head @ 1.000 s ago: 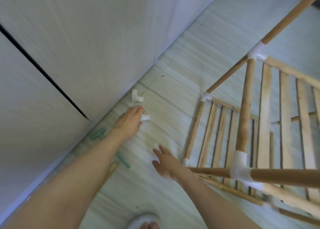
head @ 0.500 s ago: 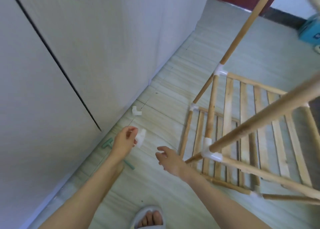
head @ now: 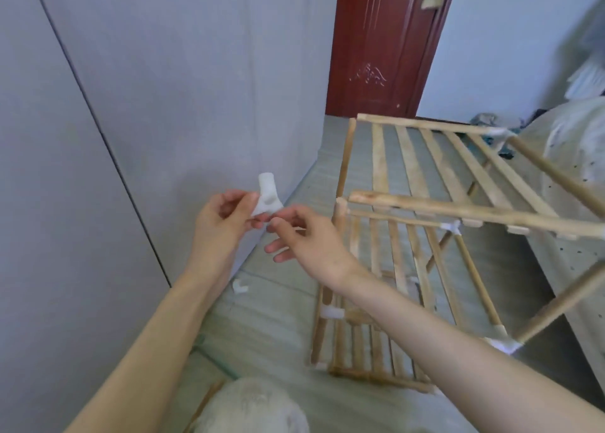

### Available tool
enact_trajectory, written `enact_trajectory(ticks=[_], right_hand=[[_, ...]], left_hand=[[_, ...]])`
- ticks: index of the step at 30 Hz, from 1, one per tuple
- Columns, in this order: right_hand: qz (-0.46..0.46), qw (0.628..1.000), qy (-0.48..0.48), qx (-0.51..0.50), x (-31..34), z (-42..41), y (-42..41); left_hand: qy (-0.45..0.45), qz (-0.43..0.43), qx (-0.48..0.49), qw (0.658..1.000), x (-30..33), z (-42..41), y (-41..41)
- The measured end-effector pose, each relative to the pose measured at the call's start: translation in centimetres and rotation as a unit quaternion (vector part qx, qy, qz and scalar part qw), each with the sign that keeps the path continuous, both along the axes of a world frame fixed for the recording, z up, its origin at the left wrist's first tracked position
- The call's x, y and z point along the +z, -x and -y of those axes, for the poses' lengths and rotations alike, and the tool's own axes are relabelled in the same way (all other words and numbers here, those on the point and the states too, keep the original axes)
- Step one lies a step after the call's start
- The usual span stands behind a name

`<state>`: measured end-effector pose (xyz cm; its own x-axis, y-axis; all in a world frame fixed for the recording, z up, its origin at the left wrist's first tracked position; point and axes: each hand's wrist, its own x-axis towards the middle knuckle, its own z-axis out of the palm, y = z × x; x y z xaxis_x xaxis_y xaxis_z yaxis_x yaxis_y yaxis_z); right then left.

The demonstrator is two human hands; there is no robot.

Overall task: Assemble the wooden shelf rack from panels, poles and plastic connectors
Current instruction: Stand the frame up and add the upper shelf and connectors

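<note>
My left hand (head: 220, 223) pinches a white plastic connector (head: 267, 194) raised in front of the wall. My right hand (head: 302, 239) is just to its right, thumb and fingertips touching the connector's lower end. The partly built wooden shelf rack (head: 406, 236) stands to the right, with slatted panels, poles and white connectors at its joints. Its near top pole (head: 425, 208) ends bare, close to my right hand. A second white connector (head: 240, 286) lies on the floor by the wall.
A grey cabinet wall (head: 131, 121) fills the left. A dark red door (head: 379, 46) stands at the back. A bed edge (head: 576, 203) runs along the right of the rack. A loose wooden pole (head: 203, 406) and a slipper (head: 252, 406) are at the bottom.
My left hand picked the connector off the floor and lifted it to chest height. My right hand came up to meet it. The view tilted up from the floor to the rack and door.
</note>
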<state>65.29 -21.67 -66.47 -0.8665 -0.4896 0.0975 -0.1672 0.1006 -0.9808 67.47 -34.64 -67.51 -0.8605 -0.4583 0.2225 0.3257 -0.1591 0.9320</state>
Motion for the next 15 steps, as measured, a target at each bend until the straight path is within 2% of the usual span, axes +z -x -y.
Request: enact_trajectory(ticks=[3, 6, 10, 13, 15], right_hand=[[-0.061, 0.996, 0.036, -0.059, 2.2, -2.5, -0.8], [-0.103, 0.989, 0.059, -0.094, 3.4, -5.4, -0.8], [-0.163, 0.978, 0.034, -0.128, 3.8, -7.8, 0.0], [-0.170, 0.975, 0.036, -0.135, 4.1, -9.1, 0.6], [-0.161, 0.977, 0.039, -0.131, 4.2, -9.5, 0.9]], left_hand=[[-0.018, -0.042, -0.020, 0.999, 2.6, -2.7, -0.8], [0.032, -0.044, -0.036, 0.998, 4.0, -5.5, -0.9], [0.132, -0.046, -0.078, 0.987, 4.3, -7.7, -0.6], [0.204, -0.059, -0.105, 0.972, 4.8, -8.1, 0.1], [0.208, -0.058, -0.110, 0.970, 5.2, -8.4, 0.7]])
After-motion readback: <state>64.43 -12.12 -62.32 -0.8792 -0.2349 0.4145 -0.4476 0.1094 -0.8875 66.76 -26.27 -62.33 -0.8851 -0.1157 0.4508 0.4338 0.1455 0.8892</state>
